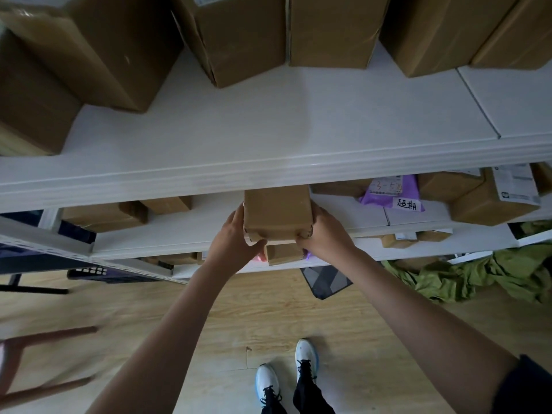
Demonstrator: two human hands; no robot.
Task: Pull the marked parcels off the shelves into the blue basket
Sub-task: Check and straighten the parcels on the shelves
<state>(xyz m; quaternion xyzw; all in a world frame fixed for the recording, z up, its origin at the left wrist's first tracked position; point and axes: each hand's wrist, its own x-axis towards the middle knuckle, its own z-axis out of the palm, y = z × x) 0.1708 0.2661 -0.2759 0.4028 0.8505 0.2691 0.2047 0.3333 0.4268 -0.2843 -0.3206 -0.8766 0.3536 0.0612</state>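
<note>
Both hands were clamped on one brown cardboard parcel at the front edge of the middle shelf: the left hand curled round its near left corner, the right hand round its near right corner, fingers hooked under the bottom edge. The parcel stuck out past the shelf's front edge, its far end tucked beneath the upper shelf. No mark could be made out on its visible faces, so it might have been the wrong one.

The blue basket was not in view, so the carry would have to be made to a place unseen. The grip sat only at the near corners; if the parcel was heavy at the far end, it could tip down and slip free as it cleared the edge. A smaller box lay directly below it, and a purple bag with a handwritten label sat well apart toward the right end of the same shelf; neither looked likely to be dragged along.
</note>
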